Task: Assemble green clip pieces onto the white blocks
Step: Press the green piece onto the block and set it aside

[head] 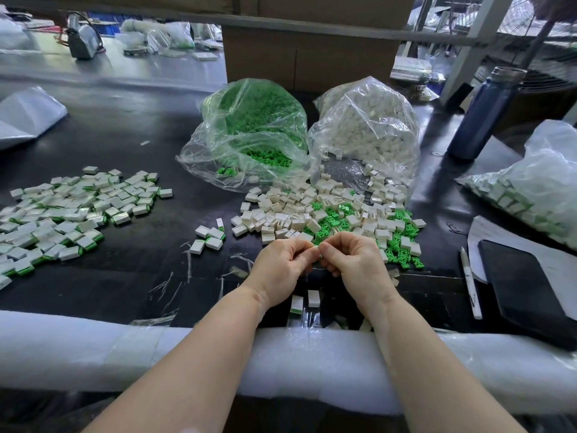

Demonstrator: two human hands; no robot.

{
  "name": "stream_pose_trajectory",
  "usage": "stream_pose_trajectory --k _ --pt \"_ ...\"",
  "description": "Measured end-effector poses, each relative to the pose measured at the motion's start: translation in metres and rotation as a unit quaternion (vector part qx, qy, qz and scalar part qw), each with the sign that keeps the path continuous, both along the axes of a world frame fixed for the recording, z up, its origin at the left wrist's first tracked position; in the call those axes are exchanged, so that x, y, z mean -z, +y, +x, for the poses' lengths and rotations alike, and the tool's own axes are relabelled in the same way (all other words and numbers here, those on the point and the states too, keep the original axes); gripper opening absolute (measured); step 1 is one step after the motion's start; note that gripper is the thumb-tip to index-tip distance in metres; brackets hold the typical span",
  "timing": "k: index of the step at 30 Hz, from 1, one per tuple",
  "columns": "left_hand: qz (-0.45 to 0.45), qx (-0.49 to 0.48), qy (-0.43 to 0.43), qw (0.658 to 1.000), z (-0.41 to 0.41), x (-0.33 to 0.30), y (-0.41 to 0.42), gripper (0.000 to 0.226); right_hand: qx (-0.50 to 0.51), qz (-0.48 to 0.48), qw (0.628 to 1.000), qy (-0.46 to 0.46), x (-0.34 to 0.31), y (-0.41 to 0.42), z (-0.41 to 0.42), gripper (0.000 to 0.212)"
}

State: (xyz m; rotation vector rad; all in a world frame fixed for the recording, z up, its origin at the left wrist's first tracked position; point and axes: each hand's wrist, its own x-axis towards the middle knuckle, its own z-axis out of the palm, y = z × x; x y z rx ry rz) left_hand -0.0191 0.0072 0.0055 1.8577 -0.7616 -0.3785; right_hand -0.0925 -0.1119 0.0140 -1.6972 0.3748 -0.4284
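- Left hand point(282, 264) and right hand point(354, 264) close together, fingertips meeting above the black table point(131, 145), fingers curled.
- Pinched between both hands: a small white block point(313, 250) with a bit of green at its edge; mostly hidden by the fingers, so no telling if the green clip is fully in.
- Just past the hands: a mixed heap of loose white blocks point(293, 210) and loose green clips point(402, 254), spread on the table.
- Under the wrists, near the table edge: two small finished pieces point(304, 300).
- A few more finished pieces point(209, 237) a little to the left of the hands.
- Far left: a big pile of finished blocks point(71, 210), white with green edges.
- Behind the heap: an open clear bag of green clips point(253, 132), and beside it a clear bag of white blocks point(368, 126).
- On the right: a white pen point(470, 287), a black tablet point(527, 285), a blue bottle point(484, 114) and another bag of finished blocks point(530, 189).
- Along the near table edge: white foam padding point(93, 348), with both forearms across it.
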Motion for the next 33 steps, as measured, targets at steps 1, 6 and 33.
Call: stream_pose_trajectory --k 1,6,33 --pt "-0.013 -0.004 0.008 1.000 -0.0003 -0.0002 -0.0005 0.015 0.007 0.006 1.000 -0.009 0.0000 0.0007 0.0002 0.011" --pt "-0.058 -0.019 0.015 0.998 -0.0014 0.0002 -0.0024 0.014 0.026 0.004 0.999 -0.028 -0.0008 0.0017 0.0018 0.009" --pt "-0.043 -0.095 -0.029 0.994 -0.0036 -0.0048 -0.0016 0.006 0.039 -0.120 0.992 -0.031 0.0017 0.0031 0.0023 0.014"
